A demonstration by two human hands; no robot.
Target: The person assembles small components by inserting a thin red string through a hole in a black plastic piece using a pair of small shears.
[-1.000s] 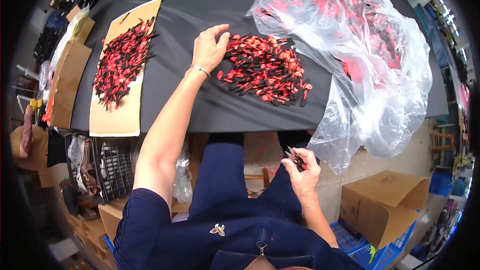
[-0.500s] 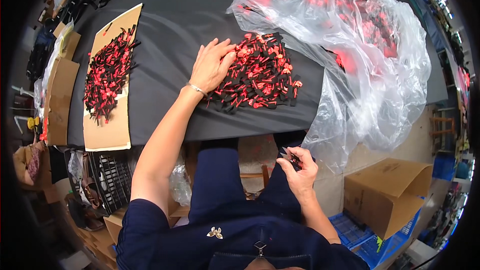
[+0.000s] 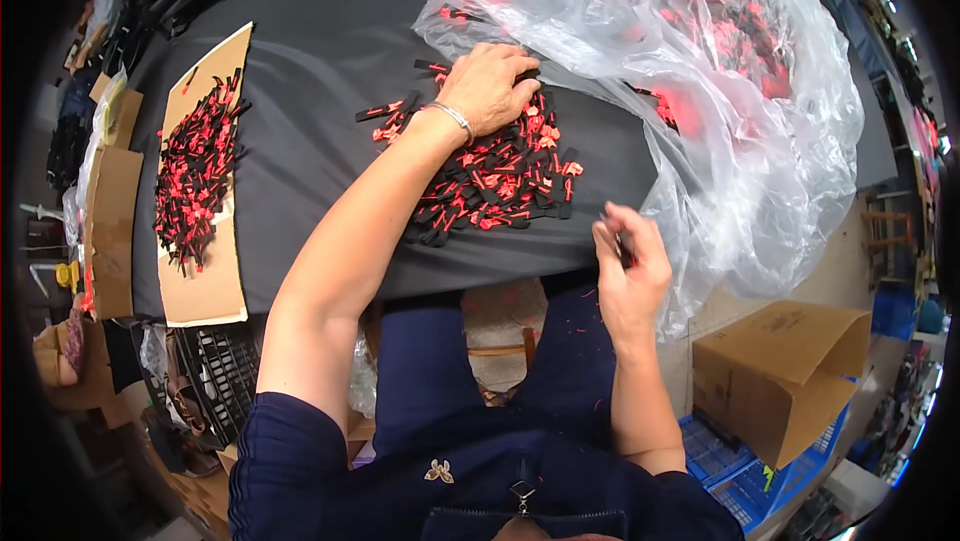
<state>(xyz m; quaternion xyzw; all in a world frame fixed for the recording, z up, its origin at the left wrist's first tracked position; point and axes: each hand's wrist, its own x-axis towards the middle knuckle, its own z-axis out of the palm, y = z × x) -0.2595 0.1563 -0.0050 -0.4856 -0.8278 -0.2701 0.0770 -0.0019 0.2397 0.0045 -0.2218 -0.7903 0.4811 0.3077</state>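
My left hand (image 3: 490,89) lies palm down on the far part of a loose pile of short black fabric strips with red ends (image 3: 490,186). Its fingers are apart and reach over the pile; what lies beneath the palm is hidden. A few strips (image 3: 392,113) are spread to the left of that wrist. Off the table's front edge, right of the pile, my right hand (image 3: 635,266) is closed around small dark thread snips (image 3: 625,253), mostly covered by the fingers. The pointed blade shows better in the earlier picture.
Another heap of strips (image 3: 195,176) lies on a flat cardboard sheet (image 3: 205,291) at the left. A large clear plastic bag (image 3: 770,191) with more red pieces covers the table's right side. Below right, a cardboard box (image 3: 775,366) sits on a blue crate (image 3: 715,461).
My left hand has moved right and away from me across the pile, and some strips now lie left of it. My right hand has risen toward the table edge with the snips.
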